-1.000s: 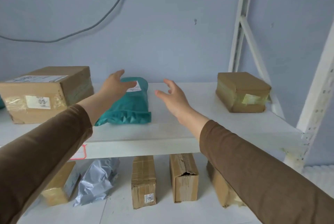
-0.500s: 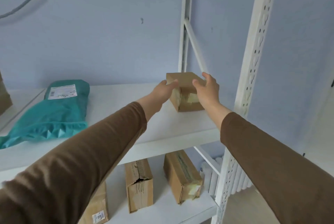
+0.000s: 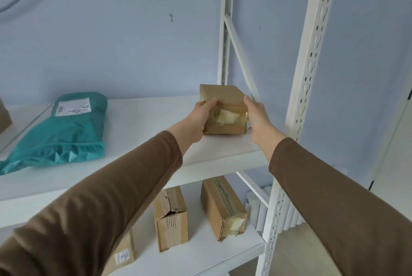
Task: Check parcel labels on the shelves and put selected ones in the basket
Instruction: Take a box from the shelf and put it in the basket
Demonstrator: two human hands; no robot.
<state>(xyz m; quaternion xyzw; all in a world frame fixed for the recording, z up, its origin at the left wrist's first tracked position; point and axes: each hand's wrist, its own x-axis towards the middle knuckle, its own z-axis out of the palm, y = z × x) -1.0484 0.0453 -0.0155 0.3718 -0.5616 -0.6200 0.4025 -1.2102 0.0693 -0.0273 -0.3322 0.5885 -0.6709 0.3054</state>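
A small brown cardboard box [image 3: 223,106] with yellowish tape on its near face sits at the right end of the upper white shelf [image 3: 145,124]. My left hand [image 3: 198,117] grips its left side and my right hand [image 3: 256,115] grips its right side. The box's near edge looks tipped slightly up toward me. A teal plastic mailer [image 3: 66,133] with a white label lies to the left on the same shelf. No basket is in view.
Three cardboard boxes [image 3: 170,217] [image 3: 223,206] [image 3: 121,253] lie on the lower shelf [image 3: 196,258]. White rack uprights [image 3: 305,75] stand right of the box, with a diagonal brace [image 3: 240,57] behind it. A corner of another box [image 3: 3,117] shows at far left. A white radiator [image 3: 287,215] stands low right.
My view and both hands swung right from the teal mailer to the small box. Both hands closed on its sides and have drawn it a little nearer.
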